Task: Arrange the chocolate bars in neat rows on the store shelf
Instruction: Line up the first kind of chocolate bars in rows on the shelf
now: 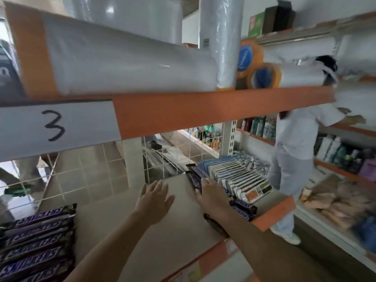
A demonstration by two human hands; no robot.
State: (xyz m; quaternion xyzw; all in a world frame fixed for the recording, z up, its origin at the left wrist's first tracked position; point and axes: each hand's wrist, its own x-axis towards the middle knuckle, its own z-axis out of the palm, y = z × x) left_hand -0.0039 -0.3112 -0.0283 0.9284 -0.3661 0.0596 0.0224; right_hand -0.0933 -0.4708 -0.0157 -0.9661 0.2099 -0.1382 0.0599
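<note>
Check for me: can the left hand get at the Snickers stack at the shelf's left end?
Probably yes. The left hand hovers open and holds nothing, and only bare shelf board lies between it and the Snickers stack.

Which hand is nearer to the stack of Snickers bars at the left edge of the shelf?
Left. The left hand hovers open over bare shelf, to the right of the stack of Snickers bars. The right hand lies farther right, on other bars.

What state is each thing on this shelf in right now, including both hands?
Left hand: open, fingers spread above the bare shelf.
Right hand: resting on a row of chocolate bars, grip unclear.
Stack of chocolate bars: lying flat, neatly rowed at the left.
Shelf: bare in the middle.
</note>
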